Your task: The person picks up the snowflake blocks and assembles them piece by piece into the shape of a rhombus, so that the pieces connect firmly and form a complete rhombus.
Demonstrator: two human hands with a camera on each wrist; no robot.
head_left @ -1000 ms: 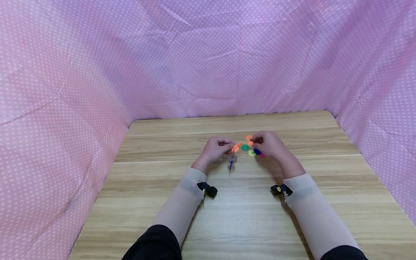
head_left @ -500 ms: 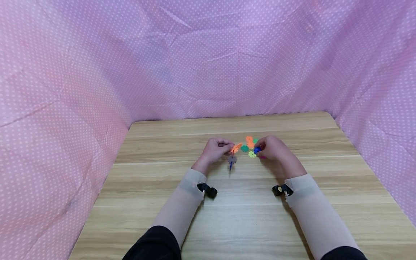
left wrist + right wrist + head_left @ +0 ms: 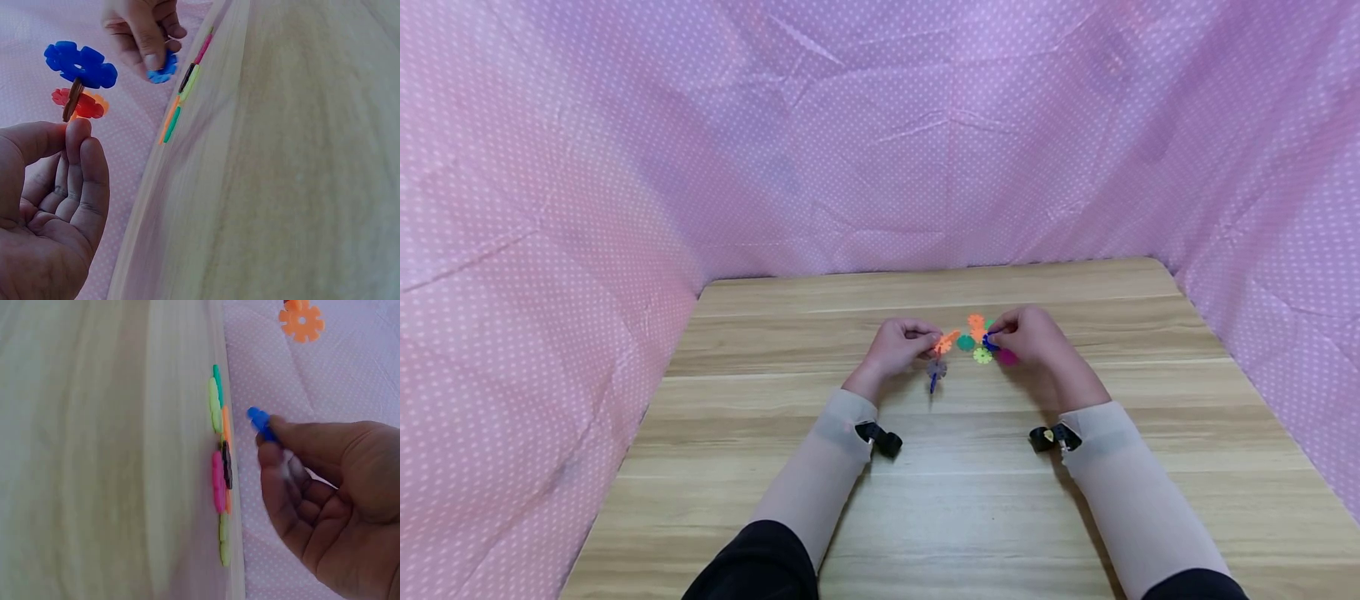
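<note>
My left hand (image 3: 901,343) pinches a small chain of joined snowflake building discs between thumb and fingertips. In the left wrist view a blue disc (image 3: 94,69) tops the chain, slotted to a brown disc (image 3: 73,100), with a red disc (image 3: 87,107) behind. An orange disc (image 3: 302,328) of that chain shows at the top of the right wrist view. My right hand (image 3: 1033,335) pinches a single blue snowflake disc (image 3: 262,425) by its edge, held above the loose discs. Part of this blue disc is covered by the fingers.
Loose discs lie on the wooden table (image 3: 940,500) beneath the right hand: green (image 3: 966,342), orange (image 3: 976,322), yellow-green (image 3: 982,356), magenta (image 3: 1007,357) and a dark one (image 3: 227,465). A pink dotted cloth (image 3: 880,167) hangs behind and at both sides.
The right hand has moved from the orange disc to the blue one, picked it up and lifted it slightly, uncovering the magenta disc. The left hand stays in place with its chain.
</note>
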